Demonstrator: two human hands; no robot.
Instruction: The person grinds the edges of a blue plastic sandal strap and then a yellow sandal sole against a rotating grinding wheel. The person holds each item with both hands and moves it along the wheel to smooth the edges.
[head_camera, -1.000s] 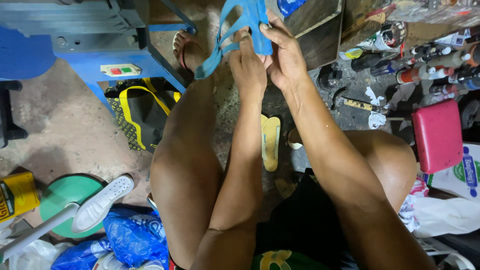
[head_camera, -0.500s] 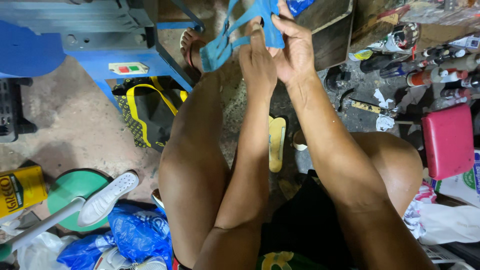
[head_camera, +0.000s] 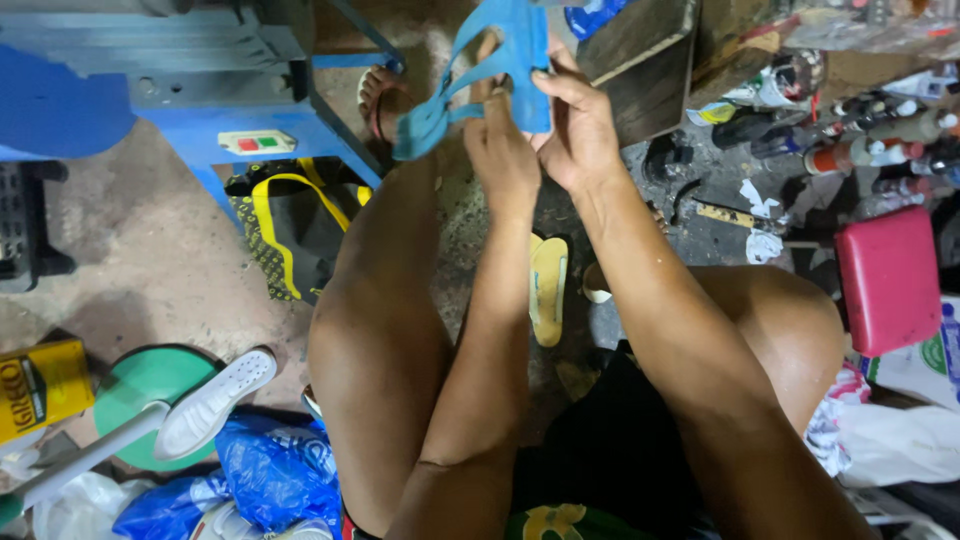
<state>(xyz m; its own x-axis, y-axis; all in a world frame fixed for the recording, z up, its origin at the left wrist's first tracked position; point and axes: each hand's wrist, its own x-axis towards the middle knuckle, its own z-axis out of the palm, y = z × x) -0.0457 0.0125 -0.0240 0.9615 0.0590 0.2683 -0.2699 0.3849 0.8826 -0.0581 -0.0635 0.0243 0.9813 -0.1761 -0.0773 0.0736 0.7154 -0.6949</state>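
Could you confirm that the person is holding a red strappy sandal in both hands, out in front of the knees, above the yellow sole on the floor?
Not quite: the strappy sandal is blue, not red. The head view shows this. The rest stands: the left hand and the right hand both hold it out in front of the knees, above the yellow sole lying on the floor.

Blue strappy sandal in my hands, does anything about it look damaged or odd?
Both hands, left and right, hold the blue strappy rubber sandal. Its straps hang loose and twisted; whether anything is torn cannot be told.
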